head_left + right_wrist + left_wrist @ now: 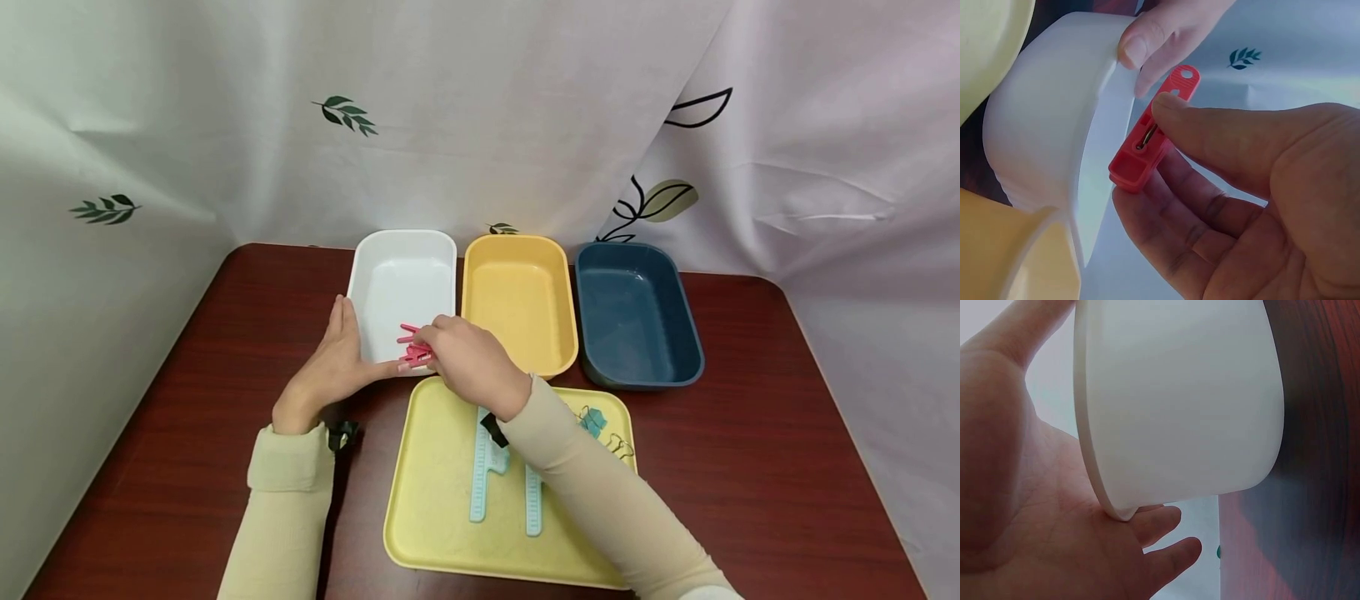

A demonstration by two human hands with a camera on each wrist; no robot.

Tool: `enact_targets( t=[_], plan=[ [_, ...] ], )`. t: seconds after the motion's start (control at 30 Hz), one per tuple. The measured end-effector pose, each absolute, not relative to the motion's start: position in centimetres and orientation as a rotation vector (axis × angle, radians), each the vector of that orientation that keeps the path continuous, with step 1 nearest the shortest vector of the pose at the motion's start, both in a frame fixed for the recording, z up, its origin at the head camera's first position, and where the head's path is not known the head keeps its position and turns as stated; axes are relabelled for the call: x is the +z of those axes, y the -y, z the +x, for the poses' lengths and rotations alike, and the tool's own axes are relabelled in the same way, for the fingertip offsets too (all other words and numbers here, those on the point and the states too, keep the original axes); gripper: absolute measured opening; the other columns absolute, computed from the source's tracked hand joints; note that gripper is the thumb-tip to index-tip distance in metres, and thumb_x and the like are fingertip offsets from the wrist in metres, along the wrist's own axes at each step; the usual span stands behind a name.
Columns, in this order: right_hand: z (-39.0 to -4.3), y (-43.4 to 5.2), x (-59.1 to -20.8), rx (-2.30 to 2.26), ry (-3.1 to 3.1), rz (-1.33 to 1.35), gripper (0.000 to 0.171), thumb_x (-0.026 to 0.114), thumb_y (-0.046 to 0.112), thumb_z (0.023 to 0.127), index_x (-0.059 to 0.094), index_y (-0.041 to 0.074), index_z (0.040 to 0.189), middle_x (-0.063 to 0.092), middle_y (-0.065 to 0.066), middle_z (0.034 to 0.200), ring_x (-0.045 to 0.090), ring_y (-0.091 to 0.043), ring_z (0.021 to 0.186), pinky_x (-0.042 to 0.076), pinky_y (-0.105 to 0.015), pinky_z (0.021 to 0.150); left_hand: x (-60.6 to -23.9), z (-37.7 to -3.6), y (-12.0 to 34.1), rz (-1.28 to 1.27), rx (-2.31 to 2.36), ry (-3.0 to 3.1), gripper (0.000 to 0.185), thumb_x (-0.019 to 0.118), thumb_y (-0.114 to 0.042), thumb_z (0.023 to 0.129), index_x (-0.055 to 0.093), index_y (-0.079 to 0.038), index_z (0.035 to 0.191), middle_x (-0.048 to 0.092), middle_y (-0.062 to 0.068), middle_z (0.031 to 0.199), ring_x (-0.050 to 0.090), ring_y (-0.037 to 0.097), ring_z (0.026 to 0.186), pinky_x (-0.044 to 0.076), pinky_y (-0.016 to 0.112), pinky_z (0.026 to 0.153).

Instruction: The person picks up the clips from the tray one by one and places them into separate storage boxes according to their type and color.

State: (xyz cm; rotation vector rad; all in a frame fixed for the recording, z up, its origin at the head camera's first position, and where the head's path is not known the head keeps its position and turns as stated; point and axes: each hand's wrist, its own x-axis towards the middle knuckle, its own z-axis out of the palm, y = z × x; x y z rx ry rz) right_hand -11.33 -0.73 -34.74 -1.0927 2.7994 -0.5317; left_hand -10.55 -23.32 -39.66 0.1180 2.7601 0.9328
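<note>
Several pink clothespins (414,346) sit pinched in the right hand's (472,367) grip — over the white bin's (390,283) rim.

From above we look forward and down over the desk (750,467); both wrist views sit close, sharing the white bin (1179,400).

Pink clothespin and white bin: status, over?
Right hand pinches pink clothespin at white bin near rim. Left hand steadies the bin's corner. Nothing blocking the bin.
</note>
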Motion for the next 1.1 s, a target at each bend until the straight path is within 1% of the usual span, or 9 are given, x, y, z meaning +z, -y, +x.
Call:
enact_targets(
  t=[0.2, 0.37, 0.67, 0.83, 1.1],
  plan=[
    [-12.3, 0.8, -34.5, -0.524, -2.807, -1.081, 0.028, 0.071, 0.012, 0.095, 0.071, 0.006, 0.122, 0.065, -0.006, 0.105, 0.062, -0.019, 0.090, 0.054, -0.031, 0.079, -39.6, -10.5, 23.3, 0.113, 0.944, -2.757, 0.135, 0.076, -0.057, 0.083, -0.020, 0.008, 0.152, -0.022, 0.027, 0.161, -0.010, 0.042, 0.151, 0.022, 0.059, 0.117],
    [-13.0, 0.8, -34.3, -0.531, -2.813, -1.052, 0.030, 0.071, 0.013, 0.095, 0.070, 0.006, 0.123, 0.066, -0.006, 0.108, 0.062, -0.019, 0.093, 0.053, -0.032, 0.083, -39.6, -10.6, 23.3, 0.124, 0.952, -2.759, 0.134, 0.076, -0.056, 0.083, -0.019, 0.008, 0.153, -0.021, 0.027, 0.161, -0.009, 0.042, 0.151, 0.022, 0.059, 0.117],
    [-14.1, 1.4, -34.1, -0.496, -2.811, -1.063, 0.029, 0.069, 0.014, 0.096, 0.069, 0.006, 0.124, 0.066, -0.006, 0.110, 0.060, -0.018, 0.092, 0.052, -0.029, 0.082, -39.6, -10.7, 23.3, 0.133, 0.954, -2.762, 0.133, 0.077, -0.053, 0.083, -0.019, 0.008, 0.153, -0.021, 0.028, 0.161, -0.010, 0.041, 0.151, 0.021, 0.059, 0.117],
    [-14.7, 1.9, -34.0, -0.502, -2.805, -1.071, 0.029, 0.069, 0.011, 0.095, 0.069, 0.007, 0.124, 0.067, -0.007, 0.112, 0.062, -0.019, 0.095, 0.053, -0.030, 0.083, -39.6, -10.7, 23.3, 0.137, 0.964, -2.759, 0.134, 0.077, -0.054, 0.083, -0.019, 0.008, 0.153, -0.021, 0.028, 0.161, -0.009, 0.042, 0.151, 0.022, 0.059, 0.117],
    [-15.8, 2.6, -34.0, -0.496, -2.804, -1.011, 0.030, 0.069, 0.013, 0.096, 0.069, 0.008, 0.125, 0.066, -0.005, 0.112, 0.061, -0.017, 0.096, 0.052, -0.029, 0.085, -39.7, -10.6, 23.4, 0.147, 0.965, -2.764, 0.133, 0.076, -0.055, 0.083, -0.018, 0.008, 0.153, -0.019, 0.029, 0.162, -0.008, 0.043, 0.151, 0.024, 0.059, 0.116]
  ],
)
